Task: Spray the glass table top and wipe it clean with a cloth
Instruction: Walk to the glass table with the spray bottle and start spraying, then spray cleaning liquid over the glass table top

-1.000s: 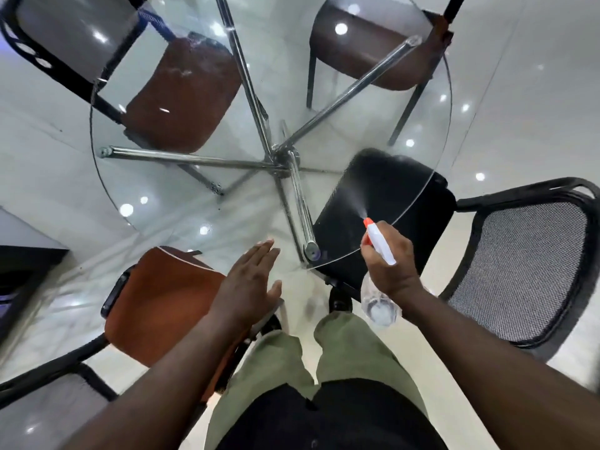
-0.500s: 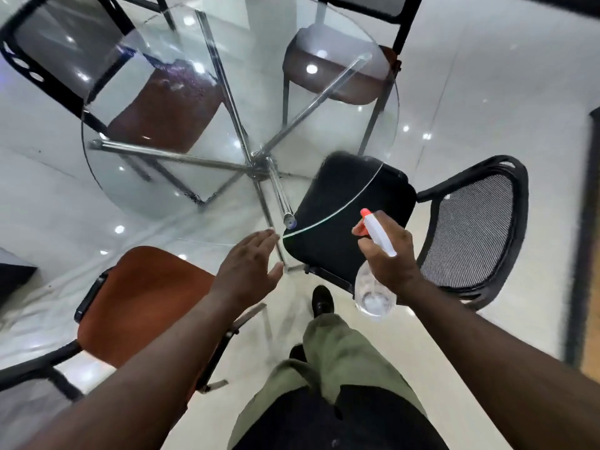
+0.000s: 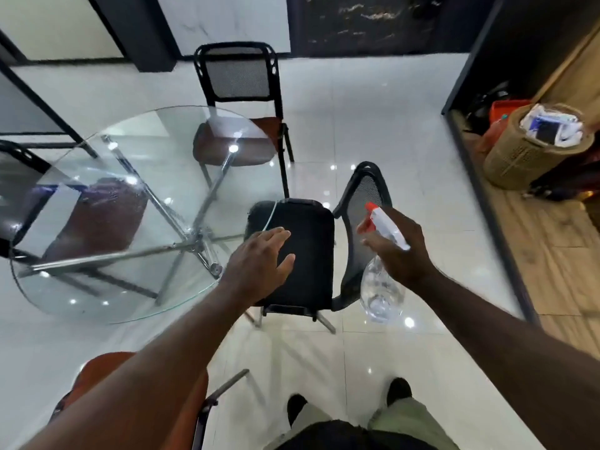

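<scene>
The round glass table top (image 3: 97, 254) on chrome legs lies at the left, with fine spray droplets on its far-left part. My right hand (image 3: 401, 251) grips a clear spray bottle (image 3: 381, 287) with a white and orange trigger head, held in the air to the right of the table, off its edge. My left hand (image 3: 259, 264) hovers flat with fingers straight over the black chair seat, just past the table's right rim. No cloth is in view.
A black mesh-back chair (image 3: 308, 254) stands between me and the table's right side. Brown-seated chairs stand at the far side (image 3: 240, 92), the left, and near my left arm (image 3: 97, 378). A woven basket (image 3: 526, 151) sits on a wooden ledge at right.
My view has swung right and back from the table. Both hands have come off the table edge; the bottle is now beside the black chair and no mist leaves it.
</scene>
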A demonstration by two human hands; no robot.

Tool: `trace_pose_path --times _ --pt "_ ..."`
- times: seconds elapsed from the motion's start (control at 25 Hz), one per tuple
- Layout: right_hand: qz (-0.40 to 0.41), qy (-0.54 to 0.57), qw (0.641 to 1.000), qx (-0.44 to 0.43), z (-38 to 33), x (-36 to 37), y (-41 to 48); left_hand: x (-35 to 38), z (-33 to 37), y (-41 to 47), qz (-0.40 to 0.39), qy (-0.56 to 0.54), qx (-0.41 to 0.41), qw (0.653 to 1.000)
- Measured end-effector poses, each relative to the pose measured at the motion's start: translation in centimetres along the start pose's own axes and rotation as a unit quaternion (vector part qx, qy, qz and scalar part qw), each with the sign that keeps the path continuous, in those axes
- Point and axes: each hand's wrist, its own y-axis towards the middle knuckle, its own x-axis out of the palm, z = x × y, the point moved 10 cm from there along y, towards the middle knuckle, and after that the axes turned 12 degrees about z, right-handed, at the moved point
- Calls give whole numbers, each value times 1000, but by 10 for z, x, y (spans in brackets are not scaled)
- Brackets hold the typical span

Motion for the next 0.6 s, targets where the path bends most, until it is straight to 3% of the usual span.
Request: trace_pose_path --times 0.16,0.4,0.6 --pt "71 21 997 6 32 -128 31 18 120 72 12 -11 67 998" --pt "122 6 992 -18 90 -308 81 78 285 155 10 -47 89 995" --pt "130 -32 990 -33 118 -399 141 99 363 212 41 -61 115 991"
